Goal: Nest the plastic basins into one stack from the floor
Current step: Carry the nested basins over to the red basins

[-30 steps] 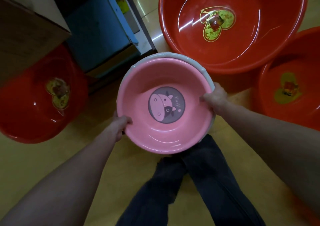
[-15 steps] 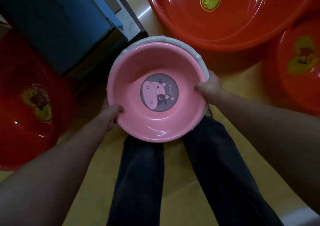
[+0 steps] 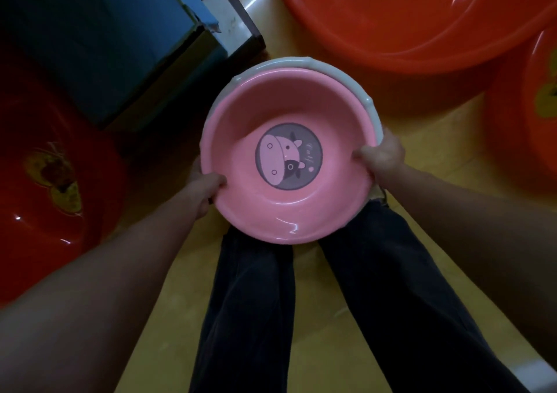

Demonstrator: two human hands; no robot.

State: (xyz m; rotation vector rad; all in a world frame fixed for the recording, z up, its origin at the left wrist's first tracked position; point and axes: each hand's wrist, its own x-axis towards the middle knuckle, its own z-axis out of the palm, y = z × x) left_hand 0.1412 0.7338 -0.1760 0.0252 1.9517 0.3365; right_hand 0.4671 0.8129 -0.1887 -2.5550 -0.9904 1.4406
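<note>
A pink basin [image 3: 247,115] with a cartoon cow picture on its bottom sits nested inside a pale grey-white basin [image 3: 337,79], whose rim shows along the far and right sides. I hold the pair above my legs. My left hand [image 3: 205,187] grips the near-left rim, thumb inside the pink basin. My right hand [image 3: 382,154] grips the right rim, thumb over the edge. A very large red basin [image 3: 422,30] lies on the floor at the upper right.
Another red basin [image 3: 527,115] is cut off at the right edge, and a third red basin [image 3: 45,187] lies at the left in shadow. A dark blue box [image 3: 105,39] stands at the upper left. My dark-trousered legs [image 3: 250,317] stand on the yellow floor [image 3: 316,317].
The held basins have come nearer to me, now over my legs, and the view has tilted down. The large red basin has slid toward the top edge.
</note>
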